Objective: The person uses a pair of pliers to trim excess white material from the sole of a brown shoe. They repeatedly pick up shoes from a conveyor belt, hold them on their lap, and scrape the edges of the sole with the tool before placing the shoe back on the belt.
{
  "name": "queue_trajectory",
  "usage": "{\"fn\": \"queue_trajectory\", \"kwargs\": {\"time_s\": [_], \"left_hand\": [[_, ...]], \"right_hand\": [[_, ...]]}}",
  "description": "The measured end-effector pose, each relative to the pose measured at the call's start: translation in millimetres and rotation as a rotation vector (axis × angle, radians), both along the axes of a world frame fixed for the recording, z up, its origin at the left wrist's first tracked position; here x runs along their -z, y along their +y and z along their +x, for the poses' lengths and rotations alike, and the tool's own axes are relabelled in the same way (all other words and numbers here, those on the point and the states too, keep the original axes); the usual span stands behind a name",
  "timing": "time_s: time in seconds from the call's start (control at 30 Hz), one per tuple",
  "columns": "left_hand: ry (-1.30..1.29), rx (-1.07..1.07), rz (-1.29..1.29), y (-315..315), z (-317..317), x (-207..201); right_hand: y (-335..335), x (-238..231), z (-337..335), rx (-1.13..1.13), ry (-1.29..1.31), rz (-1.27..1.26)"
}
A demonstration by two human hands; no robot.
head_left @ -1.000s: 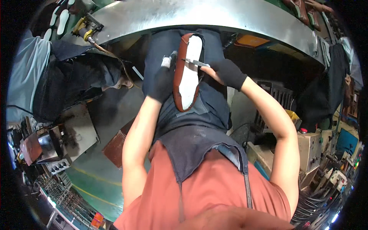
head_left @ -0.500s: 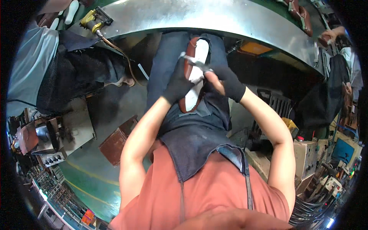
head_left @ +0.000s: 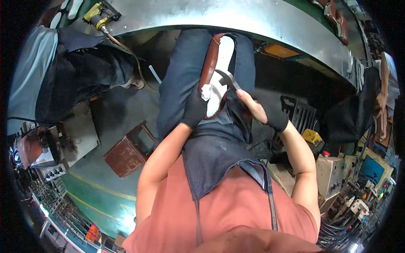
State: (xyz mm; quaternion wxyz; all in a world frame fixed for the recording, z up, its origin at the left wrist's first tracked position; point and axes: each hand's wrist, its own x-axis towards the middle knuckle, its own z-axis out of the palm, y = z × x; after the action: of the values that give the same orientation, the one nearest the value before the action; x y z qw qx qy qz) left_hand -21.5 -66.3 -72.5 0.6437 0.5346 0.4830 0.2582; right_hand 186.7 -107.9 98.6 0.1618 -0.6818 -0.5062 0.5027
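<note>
A brown leather shoe lies bottom up along my lap, its white sole side facing me. My left hand, in a black glove, is closed round the shoe's left side near the closer end. A crumpled white scrap sits by its fingertips; whether the fingers pinch it I cannot tell. My right hand, also gloved with bare fingers showing, is closed on metal lasting pincers. Their curved nose is over the middle of the white sole side; contact is unclear. The grip hides the handles.
A metal bench curves across the far side, with a yellow air tool and its hose at left. More brown shoes lie far right. A person's dark-clothed legs are at left. A brown stool stands on the floor.
My right hand has drawn back to the right with the pincers, away from my left hand. The left hand has slid nearer along the shoe's side, and the white scrap now shows beside it.
</note>
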Motion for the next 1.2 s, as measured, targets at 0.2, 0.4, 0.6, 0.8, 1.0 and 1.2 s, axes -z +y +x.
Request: {"fn": "queue_trajectory", "kwargs": {"time_s": [0.2,0.4,0.6,0.8,1.0,1.2], "left_hand": [[-0.177,0.180,-0.396,-4,-15,-55],[-0.076,0.058,-0.219,-17,-15,-52],[0.022,0.312,0.070,-9,-21,8],[0.427,0.382,0.584,54,-68,-183],[0.692,0.359,1.142,111,-14,-141],[0.096,0.080,0.475,74,16,-35]], "right_hand": [[-6,43,-13,-0.154,-0.032,0.377],[-21,9,-17,-0.248,-0.040,0.160],[-15,53,-18,-0.225,-0.045,0.286],[-61,15,25,0.392,0.306,-0.013],[-43,-12,10,0.475,0.309,0.045],[-71,19,25,0.369,0.304,-0.019]]}}
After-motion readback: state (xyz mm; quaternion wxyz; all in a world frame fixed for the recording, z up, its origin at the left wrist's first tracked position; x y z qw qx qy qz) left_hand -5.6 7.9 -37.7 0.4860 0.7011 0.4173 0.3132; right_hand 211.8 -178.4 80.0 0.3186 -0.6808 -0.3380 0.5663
